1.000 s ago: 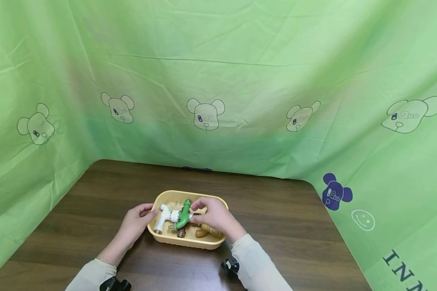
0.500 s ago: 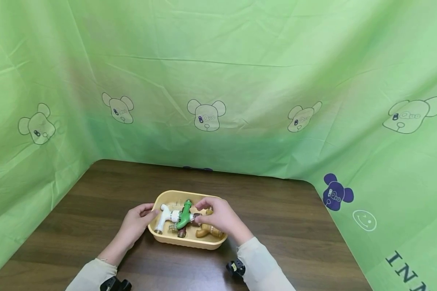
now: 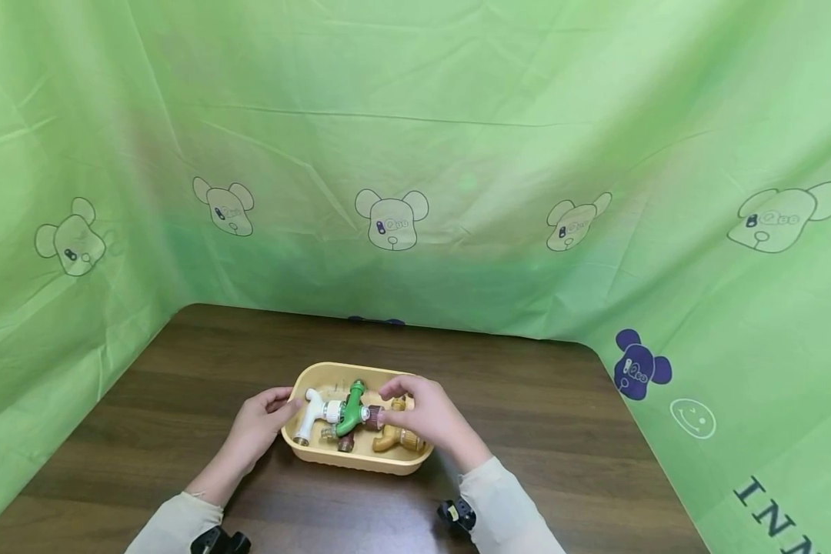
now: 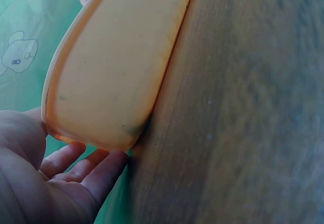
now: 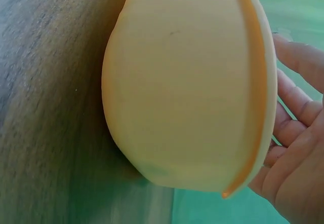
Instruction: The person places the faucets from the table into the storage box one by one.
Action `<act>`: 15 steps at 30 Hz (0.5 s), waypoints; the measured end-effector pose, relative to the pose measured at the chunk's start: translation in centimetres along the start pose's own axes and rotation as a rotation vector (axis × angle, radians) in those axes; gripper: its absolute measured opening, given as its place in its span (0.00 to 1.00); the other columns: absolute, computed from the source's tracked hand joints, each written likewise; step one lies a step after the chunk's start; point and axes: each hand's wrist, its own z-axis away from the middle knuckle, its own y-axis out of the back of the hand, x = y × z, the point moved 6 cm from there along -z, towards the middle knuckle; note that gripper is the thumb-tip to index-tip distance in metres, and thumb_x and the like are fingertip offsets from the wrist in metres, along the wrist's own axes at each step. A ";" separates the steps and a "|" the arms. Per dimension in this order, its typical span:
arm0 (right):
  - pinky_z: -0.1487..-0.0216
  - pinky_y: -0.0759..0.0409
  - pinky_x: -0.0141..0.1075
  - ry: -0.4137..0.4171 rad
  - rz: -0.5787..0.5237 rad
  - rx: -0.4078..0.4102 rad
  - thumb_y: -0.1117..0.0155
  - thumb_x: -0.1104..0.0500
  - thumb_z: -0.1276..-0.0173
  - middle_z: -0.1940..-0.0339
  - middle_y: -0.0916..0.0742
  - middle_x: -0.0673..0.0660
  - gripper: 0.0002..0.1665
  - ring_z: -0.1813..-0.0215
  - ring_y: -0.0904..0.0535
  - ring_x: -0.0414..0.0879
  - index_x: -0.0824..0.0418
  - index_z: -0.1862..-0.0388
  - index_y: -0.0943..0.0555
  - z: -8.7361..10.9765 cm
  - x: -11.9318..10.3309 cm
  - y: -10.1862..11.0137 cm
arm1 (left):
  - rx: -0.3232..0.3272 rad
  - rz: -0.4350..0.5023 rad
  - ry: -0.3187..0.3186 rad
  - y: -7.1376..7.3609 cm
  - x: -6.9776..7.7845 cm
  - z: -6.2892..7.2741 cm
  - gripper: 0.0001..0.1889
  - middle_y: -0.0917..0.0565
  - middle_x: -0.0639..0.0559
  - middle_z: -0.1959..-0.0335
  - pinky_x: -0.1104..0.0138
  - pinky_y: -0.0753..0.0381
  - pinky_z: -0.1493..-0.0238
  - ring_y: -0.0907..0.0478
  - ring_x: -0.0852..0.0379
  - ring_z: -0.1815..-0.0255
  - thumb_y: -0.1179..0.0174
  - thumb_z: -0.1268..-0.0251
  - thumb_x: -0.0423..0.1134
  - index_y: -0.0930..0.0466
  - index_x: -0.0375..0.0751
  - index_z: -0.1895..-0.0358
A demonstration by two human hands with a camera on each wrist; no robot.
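A pale yellow plastic tray (image 3: 360,462) holds several taps. The white tap (image 3: 308,422) lies at its left; the green tap (image 3: 351,413) sits in the middle, over a dark maroon tap (image 3: 374,418). At the right is a mustard-yellow tap (image 3: 388,440). My left hand (image 3: 255,431) grips the tray's left end, thumb at the rim, fingers against the outer wall in the left wrist view. Above the tray's right end hovers my right hand (image 3: 425,415), its fingers spread apart near the maroon tap's knob and holding nothing. In the right wrist view the tray wall hides the taps.
The tray stands on a dark brown wooden table (image 3: 526,415). A green cloth (image 3: 485,277) with printed bear heads hangs around the back and both sides. Black wrist cameras (image 3: 457,514) are strapped to both sleeves.
My right hand has let go of the green tap's end and drawn back to the right, uncovering the maroon knob and the mustard-yellow tap. The left hand and tray have stayed put.
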 end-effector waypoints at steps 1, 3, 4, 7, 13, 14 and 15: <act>0.36 0.25 0.57 0.008 0.004 0.004 0.22 0.55 0.39 0.54 0.12 0.49 0.19 0.43 0.19 0.53 0.58 0.50 0.15 0.1 0.0 0.1 | 0.000 0.000 0.002 0.0 0.0 0.0 0.21 0.14 0.35 0.49 0.73 0.17 0.56 0.16 0.52 0.49 0.36 0.27 0.39 0.21 0.27 0.39; 0.36 0.25 0.57 0.019 0.008 0.010 0.22 0.55 0.39 0.54 0.12 0.49 0.19 0.43 0.19 0.52 0.58 0.51 0.15 0.2 0.1 0.2 | 0.000 -0.005 0.004 0.0 0.0 0.0 0.21 0.14 0.35 0.49 0.73 0.17 0.56 0.16 0.52 0.49 0.36 0.27 0.38 0.21 0.27 0.39; 0.36 0.25 0.56 0.022 0.009 0.014 0.22 0.55 0.39 0.54 0.12 0.49 0.19 0.43 0.19 0.52 0.58 0.51 0.15 0.3 0.1 0.2 | 0.000 -0.008 0.004 0.0 -0.1 0.0 0.21 0.14 0.35 0.49 0.73 0.17 0.56 0.16 0.52 0.49 0.36 0.27 0.38 0.21 0.27 0.39; 0.37 0.24 0.55 0.033 0.018 0.031 0.22 0.55 0.38 0.54 0.11 0.49 0.18 0.43 0.18 0.51 0.58 0.51 0.14 0.6 0.1 0.3 | -0.001 -0.013 0.003 0.0 0.0 0.0 0.21 0.14 0.34 0.48 0.73 0.18 0.56 0.16 0.51 0.49 0.36 0.27 0.38 0.22 0.26 0.39; 0.38 0.24 0.53 0.048 0.026 0.065 0.23 0.54 0.37 0.55 0.12 0.48 0.17 0.45 0.18 0.50 0.58 0.52 0.14 0.9 0.1 0.5 | 0.000 -0.013 0.002 -0.1 0.2 0.1 0.21 0.14 0.34 0.48 0.74 0.18 0.57 0.17 0.54 0.51 0.36 0.27 0.38 0.22 0.26 0.39; 0.38 0.24 0.52 0.050 0.031 0.070 0.23 0.54 0.37 0.55 0.12 0.48 0.16 0.45 0.18 0.49 0.57 0.52 0.14 1.0 0.1 0.5 | 0.000 -0.012 0.002 -0.2 0.2 0.1 0.21 0.14 0.34 0.48 0.73 0.18 0.57 0.17 0.54 0.51 0.36 0.27 0.38 0.22 0.26 0.39; 0.38 0.24 0.52 0.054 0.040 0.078 0.23 0.54 0.37 0.55 0.12 0.47 0.16 0.45 0.18 0.49 0.56 0.52 0.14 1.1 0.1 0.6 | -0.003 -0.012 0.000 -0.2 0.3 0.2 0.22 0.14 0.34 0.48 0.73 0.18 0.57 0.17 0.54 0.50 0.36 0.27 0.39 0.22 0.26 0.39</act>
